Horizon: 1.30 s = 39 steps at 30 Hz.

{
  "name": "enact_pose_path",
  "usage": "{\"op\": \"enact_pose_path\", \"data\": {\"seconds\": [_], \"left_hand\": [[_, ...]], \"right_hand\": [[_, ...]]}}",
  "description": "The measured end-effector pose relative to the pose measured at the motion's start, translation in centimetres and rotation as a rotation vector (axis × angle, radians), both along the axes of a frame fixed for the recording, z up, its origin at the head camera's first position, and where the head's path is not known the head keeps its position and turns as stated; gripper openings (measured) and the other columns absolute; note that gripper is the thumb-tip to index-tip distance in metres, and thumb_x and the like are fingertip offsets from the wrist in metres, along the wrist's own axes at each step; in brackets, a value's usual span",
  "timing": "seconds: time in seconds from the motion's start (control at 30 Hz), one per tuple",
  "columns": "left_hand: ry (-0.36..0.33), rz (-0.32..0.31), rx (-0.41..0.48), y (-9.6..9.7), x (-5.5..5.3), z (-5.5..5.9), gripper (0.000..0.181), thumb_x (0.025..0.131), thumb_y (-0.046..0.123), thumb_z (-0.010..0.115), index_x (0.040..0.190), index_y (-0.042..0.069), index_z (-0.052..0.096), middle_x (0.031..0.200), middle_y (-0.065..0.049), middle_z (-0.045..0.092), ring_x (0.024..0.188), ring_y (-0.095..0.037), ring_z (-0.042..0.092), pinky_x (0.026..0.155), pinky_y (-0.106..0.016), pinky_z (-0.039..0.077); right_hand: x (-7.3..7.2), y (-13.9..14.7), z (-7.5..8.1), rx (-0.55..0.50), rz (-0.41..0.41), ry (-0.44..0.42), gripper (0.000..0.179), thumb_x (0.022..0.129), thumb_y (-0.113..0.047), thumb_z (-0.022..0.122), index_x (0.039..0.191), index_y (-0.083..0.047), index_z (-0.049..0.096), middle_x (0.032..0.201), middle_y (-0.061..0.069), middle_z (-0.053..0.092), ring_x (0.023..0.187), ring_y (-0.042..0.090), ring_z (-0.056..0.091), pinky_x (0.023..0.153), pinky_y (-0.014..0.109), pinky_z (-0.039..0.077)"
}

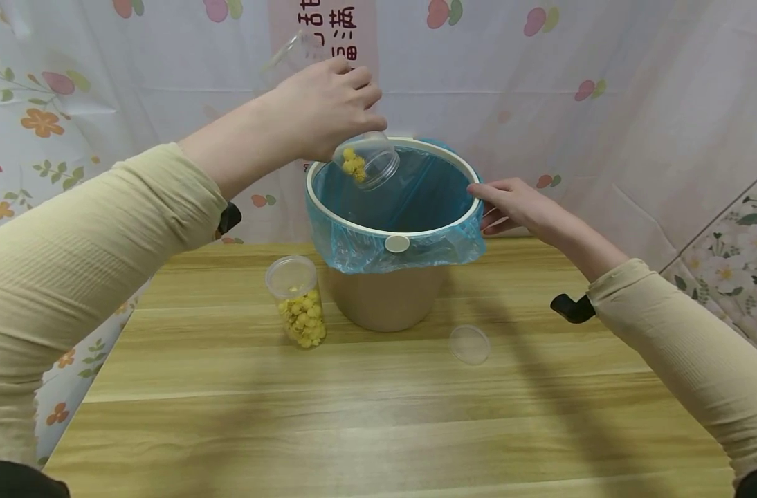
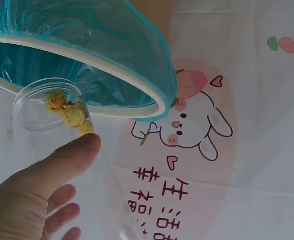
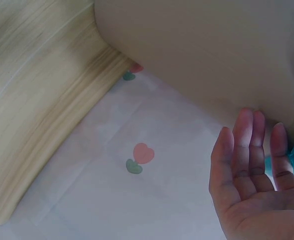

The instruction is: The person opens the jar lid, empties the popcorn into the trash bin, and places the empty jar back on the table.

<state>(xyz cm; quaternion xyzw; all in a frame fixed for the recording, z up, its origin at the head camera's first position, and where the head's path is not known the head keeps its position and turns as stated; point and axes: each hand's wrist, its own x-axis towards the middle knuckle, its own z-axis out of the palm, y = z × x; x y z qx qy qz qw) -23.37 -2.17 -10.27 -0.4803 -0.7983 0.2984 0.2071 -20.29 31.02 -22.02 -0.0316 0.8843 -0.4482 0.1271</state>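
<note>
My left hand [image 1: 335, 104] grips a clear plastic jar [image 1: 378, 162], tilted mouth-down over the trash can [image 1: 385, 304]. A few yellow pieces like dried flower buds [image 1: 353, 166] lie near the jar's mouth; in the left wrist view the thumb presses the jar's side. The can is beige, with a blue liner bag [image 1: 347, 252] folded out under its white rim ring [image 1: 353, 225]. At the right side of that ring, my right hand [image 1: 518, 204] holds the can, thumb at the rim. Its other fingers [image 3: 242, 132] reach against the outer wall below.
A second clear jar [image 1: 300, 304], lidded and partly filled with yellow pieces, stands left of the can. To the right, a round clear lid [image 1: 470, 344] lies on the wooden table [image 1: 353, 429]. Behind hangs a printed curtain [image 1: 590, 131], close to the table's back edge.
</note>
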Motion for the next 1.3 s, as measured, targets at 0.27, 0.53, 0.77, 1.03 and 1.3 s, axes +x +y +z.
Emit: {"op": "enact_pose_path", "data": {"seconds": [0.27,0.53,0.77,1.03,1.3], "left_hand": [[0.076,-0.007,-0.07,0.7,0.2,0.0,0.047,0.09,0.006,0.068,0.136,0.012,0.058,0.129,-0.022,0.059,0.12,-0.038,0.051,0.106,-0.051,0.045],[0.135,-0.02,-0.084,0.8,0.2,-0.2,0.047,0.089,0.006,0.07,0.135,0.013,0.058,0.132,-0.022,0.06,0.124,-0.038,0.051,0.113,-0.051,0.042],[0.054,-0.002,0.004,0.0,0.2,-0.2,0.05,0.09,0.006,0.066,0.138,0.013,0.057,0.125,-0.021,0.059,0.118,-0.038,0.05,0.107,-0.054,0.043],[-0.116,0.111,0.194,-1.5,0.0,-0.5,0.079,0.078,0.029,0.084,0.148,0.015,0.05,0.136,-0.021,0.055,0.129,-0.042,0.047,0.112,-0.061,0.039],[-0.202,0.15,0.414,-3.2,0.0,-1.0,0.084,0.077,0.034,0.084,0.151,0.015,0.049,0.142,-0.019,0.055,0.136,-0.043,0.044,0.111,-0.061,0.037]], "right_hand": [[-0.1,0.1,-0.1,-0.004,-0.001,0.004,0.044,0.103,-0.054,0.051,0.097,-0.012,0.065,0.081,0.001,0.066,0.077,0.015,0.07,0.078,0.028,0.063],[-0.1,0.1,-0.2,-0.007,0.001,0.009,0.044,0.103,-0.053,0.051,0.099,-0.012,0.066,0.081,0.0,0.067,0.077,0.015,0.07,0.077,0.028,0.063],[-0.1,0.0,-0.2,-0.014,-0.001,0.006,0.044,0.103,-0.054,0.051,0.096,-0.012,0.064,0.081,0.001,0.066,0.077,0.015,0.069,0.078,0.029,0.063],[-0.2,0.0,-0.2,-0.017,-0.009,0.013,0.048,0.102,-0.056,0.05,0.101,-0.01,0.062,0.084,-0.001,0.065,0.078,0.014,0.069,0.078,0.027,0.062],[-0.4,0.1,-0.3,-0.014,-0.022,0.023,0.047,0.102,-0.056,0.05,0.102,-0.01,0.062,0.083,-0.003,0.063,0.076,0.012,0.069,0.076,0.026,0.062]]}}
